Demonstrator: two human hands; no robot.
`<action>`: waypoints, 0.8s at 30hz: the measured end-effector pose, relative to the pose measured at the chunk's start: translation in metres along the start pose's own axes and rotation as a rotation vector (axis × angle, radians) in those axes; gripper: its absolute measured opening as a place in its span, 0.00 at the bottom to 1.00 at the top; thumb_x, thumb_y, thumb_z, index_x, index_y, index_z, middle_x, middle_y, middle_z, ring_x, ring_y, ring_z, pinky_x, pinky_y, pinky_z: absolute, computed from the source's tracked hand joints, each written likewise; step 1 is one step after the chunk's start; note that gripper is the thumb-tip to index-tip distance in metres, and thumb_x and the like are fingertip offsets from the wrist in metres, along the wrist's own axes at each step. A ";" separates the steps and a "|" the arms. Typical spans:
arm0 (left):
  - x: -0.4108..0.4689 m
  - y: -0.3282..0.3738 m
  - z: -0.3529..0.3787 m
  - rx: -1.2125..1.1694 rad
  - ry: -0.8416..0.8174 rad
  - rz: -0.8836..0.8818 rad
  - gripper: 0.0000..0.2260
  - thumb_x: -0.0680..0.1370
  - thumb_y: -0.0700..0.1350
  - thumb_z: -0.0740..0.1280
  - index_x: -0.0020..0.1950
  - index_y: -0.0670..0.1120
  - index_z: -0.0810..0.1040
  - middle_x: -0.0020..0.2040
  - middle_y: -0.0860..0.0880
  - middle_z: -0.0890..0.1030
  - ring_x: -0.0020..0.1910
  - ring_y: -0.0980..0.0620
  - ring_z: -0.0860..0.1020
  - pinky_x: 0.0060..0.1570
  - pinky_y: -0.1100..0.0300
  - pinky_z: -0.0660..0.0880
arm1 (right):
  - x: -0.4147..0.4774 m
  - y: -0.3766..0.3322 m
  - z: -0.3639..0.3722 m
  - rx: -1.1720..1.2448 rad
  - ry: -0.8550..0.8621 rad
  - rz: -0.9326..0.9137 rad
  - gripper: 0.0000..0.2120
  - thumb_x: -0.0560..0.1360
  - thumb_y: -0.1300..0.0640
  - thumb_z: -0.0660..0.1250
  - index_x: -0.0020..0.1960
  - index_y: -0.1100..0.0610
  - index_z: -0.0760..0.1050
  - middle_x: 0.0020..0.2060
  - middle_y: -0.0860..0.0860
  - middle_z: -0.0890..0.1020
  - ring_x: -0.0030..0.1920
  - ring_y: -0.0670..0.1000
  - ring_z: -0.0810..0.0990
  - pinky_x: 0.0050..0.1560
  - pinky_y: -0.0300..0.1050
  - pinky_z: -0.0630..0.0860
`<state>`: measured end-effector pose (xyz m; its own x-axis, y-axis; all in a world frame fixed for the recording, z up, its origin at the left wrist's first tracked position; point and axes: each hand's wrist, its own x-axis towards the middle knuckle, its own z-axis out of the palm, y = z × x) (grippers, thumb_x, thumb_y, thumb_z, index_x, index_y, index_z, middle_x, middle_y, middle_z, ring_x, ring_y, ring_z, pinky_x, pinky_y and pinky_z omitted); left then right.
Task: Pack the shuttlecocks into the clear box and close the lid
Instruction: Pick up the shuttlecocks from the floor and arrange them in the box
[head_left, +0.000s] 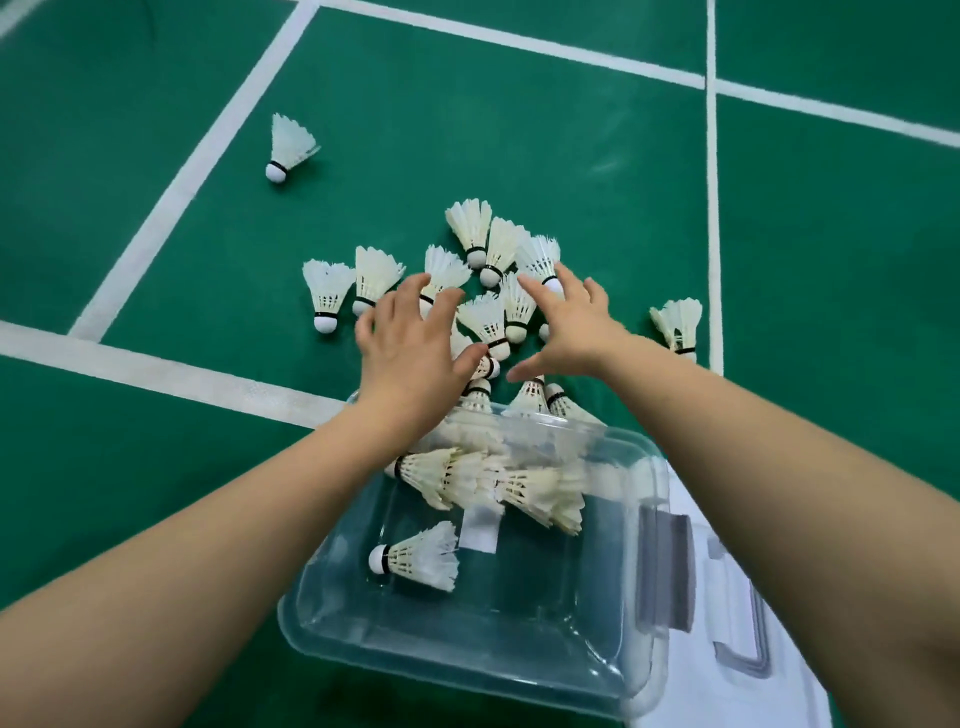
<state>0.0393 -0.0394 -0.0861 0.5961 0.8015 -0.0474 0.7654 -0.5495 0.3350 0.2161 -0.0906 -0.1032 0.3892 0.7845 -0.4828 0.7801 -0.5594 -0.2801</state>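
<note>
Left hand (410, 348) and right hand (574, 332), fingers straight and spread wide, gripping nothing, reach palm-down over the pile of shuttlecocks (488, 317) on the green court floor (519, 130); contact with the pile cannot be told. The clear box (457, 660) sits open just nearer, holding packed shuttlecocks (415, 558), its lid (737, 597) at its right.

A badminton court: green floor (571, 130) with white lines (192, 171) and scattered shuttlecocks (291, 148).
</note>
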 end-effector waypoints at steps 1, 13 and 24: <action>0.002 0.000 0.002 -0.019 -0.001 -0.028 0.25 0.76 0.58 0.61 0.71 0.52 0.62 0.73 0.46 0.57 0.71 0.44 0.56 0.69 0.45 0.52 | 0.011 -0.003 0.001 -0.013 0.005 0.007 0.54 0.60 0.40 0.76 0.73 0.36 0.43 0.75 0.46 0.38 0.75 0.59 0.37 0.68 0.72 0.54; 0.000 -0.002 0.010 -0.058 0.019 -0.068 0.24 0.77 0.58 0.57 0.72 0.53 0.59 0.74 0.46 0.57 0.71 0.46 0.56 0.68 0.47 0.55 | 0.077 -0.005 0.019 -0.132 0.069 0.052 0.46 0.57 0.34 0.74 0.70 0.37 0.56 0.74 0.50 0.47 0.72 0.61 0.49 0.64 0.64 0.64; -0.003 -0.002 0.013 -0.045 0.033 -0.041 0.23 0.78 0.56 0.58 0.71 0.53 0.62 0.73 0.47 0.59 0.69 0.46 0.60 0.66 0.49 0.58 | 0.086 -0.009 0.014 -0.073 0.000 0.156 0.36 0.60 0.36 0.74 0.64 0.45 0.67 0.62 0.57 0.62 0.65 0.61 0.58 0.58 0.58 0.70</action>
<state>0.0389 -0.0436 -0.0993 0.5554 0.8310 -0.0310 0.7768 -0.5052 0.3759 0.2356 -0.0218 -0.1537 0.5086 0.6897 -0.5154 0.7439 -0.6534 -0.1403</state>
